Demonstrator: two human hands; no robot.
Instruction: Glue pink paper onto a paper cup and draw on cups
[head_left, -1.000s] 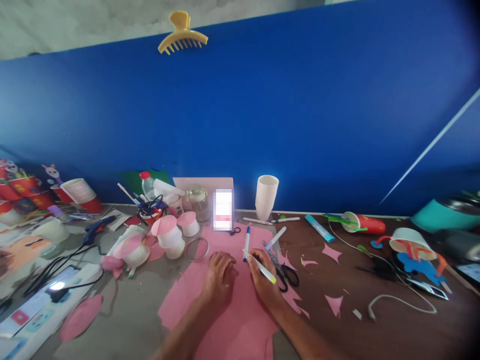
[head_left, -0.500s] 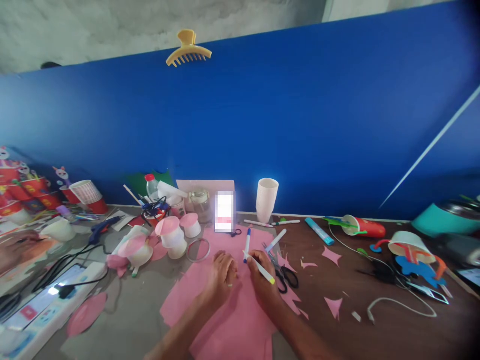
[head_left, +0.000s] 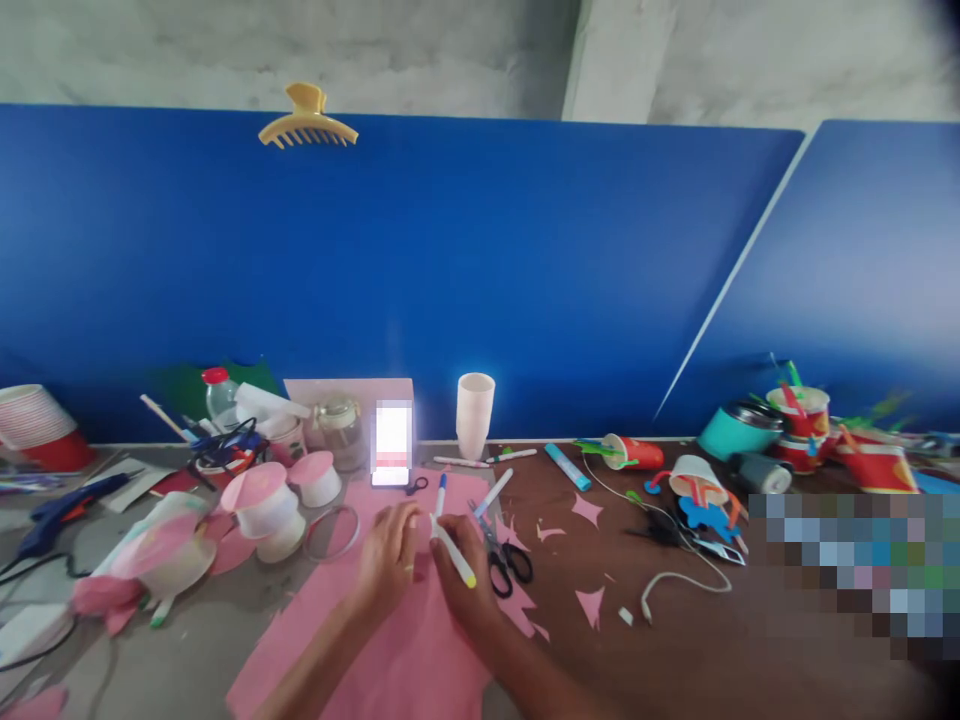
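Observation:
My right hand (head_left: 463,565) is closed on a white marker (head_left: 454,552) whose yellow end points toward me. Close beside it, over the pink paper (head_left: 360,655), my left hand (head_left: 388,555) has its fingers curled together. Whatever lies within those left fingers is hidden. A blue-and-white marker (head_left: 441,492) lies just beyond my hands. To the right of my right hand are black-handled scissors (head_left: 506,565) and another white marker (head_left: 493,491).
A lit phone (head_left: 392,440) stands behind the paper, near a stack of white cups (head_left: 475,415). Pink-topped cups (head_left: 259,497), a clear tape roll (head_left: 332,532) and a glue gun (head_left: 64,510) lie left. Pink scraps (head_left: 589,605) and a white cable (head_left: 686,577) are on the right.
The view has turned to the right, bringing more red cups in at the right edge. My hands have come closer together, with the marker still in my right hand.

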